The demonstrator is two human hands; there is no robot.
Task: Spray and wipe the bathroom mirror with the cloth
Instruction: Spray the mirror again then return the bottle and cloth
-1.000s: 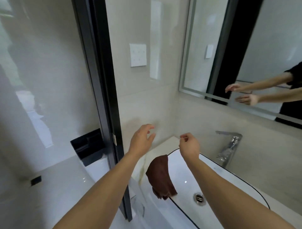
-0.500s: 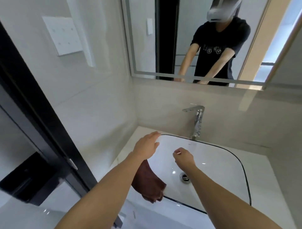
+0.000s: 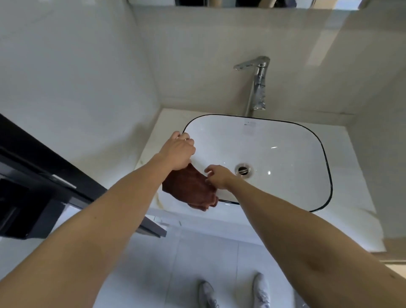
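White basin with black rim, drain in bottom; chrome tap behind; countertop.

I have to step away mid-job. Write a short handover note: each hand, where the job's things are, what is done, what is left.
Left hand: over the near-left rim of the white black-edged sink, fingers curled, grip unclear.
Right hand: open, fingertips at the dark brown cloth, not yet gripping.
Cloth: draped over the sink's near-left rim, hanging onto the counter.
Mirror: only its bottom edge shows, at the top of the view.
Spray bottle: not in view.
Done: nothing visible.
Left: take the cloth, spray, wipe.
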